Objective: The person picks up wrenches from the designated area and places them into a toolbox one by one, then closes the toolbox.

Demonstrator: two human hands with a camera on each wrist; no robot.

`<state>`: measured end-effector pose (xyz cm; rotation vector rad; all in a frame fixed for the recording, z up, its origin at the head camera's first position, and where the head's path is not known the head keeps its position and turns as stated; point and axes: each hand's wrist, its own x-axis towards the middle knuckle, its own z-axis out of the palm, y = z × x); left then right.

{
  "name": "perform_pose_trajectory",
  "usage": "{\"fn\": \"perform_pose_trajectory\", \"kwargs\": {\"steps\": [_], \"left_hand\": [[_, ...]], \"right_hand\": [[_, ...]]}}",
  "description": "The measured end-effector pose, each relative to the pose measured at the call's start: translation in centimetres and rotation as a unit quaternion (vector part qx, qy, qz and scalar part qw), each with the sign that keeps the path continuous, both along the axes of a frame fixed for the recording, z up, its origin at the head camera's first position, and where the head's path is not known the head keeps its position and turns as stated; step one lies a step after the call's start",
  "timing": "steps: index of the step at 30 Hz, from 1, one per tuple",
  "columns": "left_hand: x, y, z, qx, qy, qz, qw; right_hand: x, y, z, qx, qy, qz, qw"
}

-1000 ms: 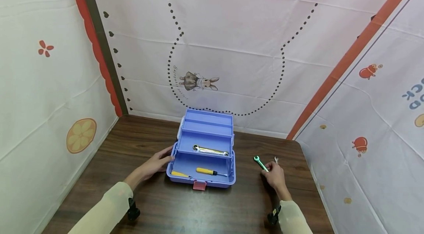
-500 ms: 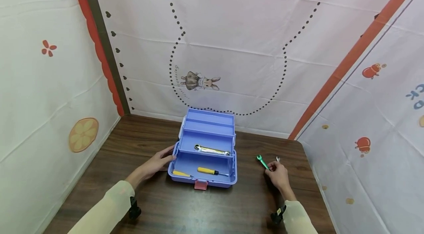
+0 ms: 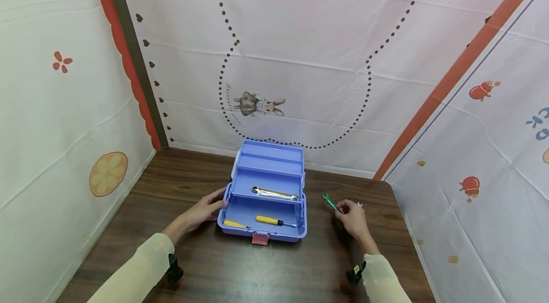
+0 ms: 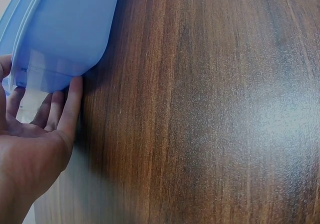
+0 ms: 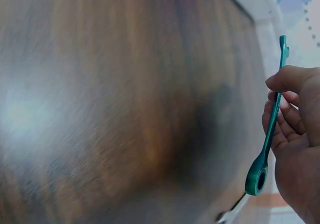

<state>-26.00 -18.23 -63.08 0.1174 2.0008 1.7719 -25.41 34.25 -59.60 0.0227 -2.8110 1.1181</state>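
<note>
Green wrench (image 3: 329, 201): right of box (image 3: 285, 237), apart from it, extending from right hand (image 3: 353, 219) with open end toward box. Right thumb and fingers pinch its shank; ring end sticks out by palm. Left hand (image 3: 200, 211): at box's left side, thumb at rim, fingers against outer wall, gripping. Silver wrench (image 3: 360, 204): farther right of box, just beyond right hand. Screwdriver (image 3: 267, 220): in box bottom.
</note>
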Motion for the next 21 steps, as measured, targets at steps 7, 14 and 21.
{"fn": "perform_pose_trajectory", "kwargs": {"steps": [7, 14, 21], "left_hand": [[0.1, 0.0, 0.1, 0.000, 0.001, 0.000, 1.0000], [0.1, 0.0, 0.1, 0.000, 0.004, -0.001, 1.0000], [0.0, -0.1, 0.0, -0.002, 0.005, -0.003, 1.0000]], "right_hand": [[-0.6, -2.3, 2.7, 0.011, 0.005, 0.032, 0.999], [-1.1, -4.4, 4.3, -0.007, 0.051, 0.083, 0.995], [-1.4, -6.5, 5.4, 0.016, 0.087, 0.125, 0.988]]}}
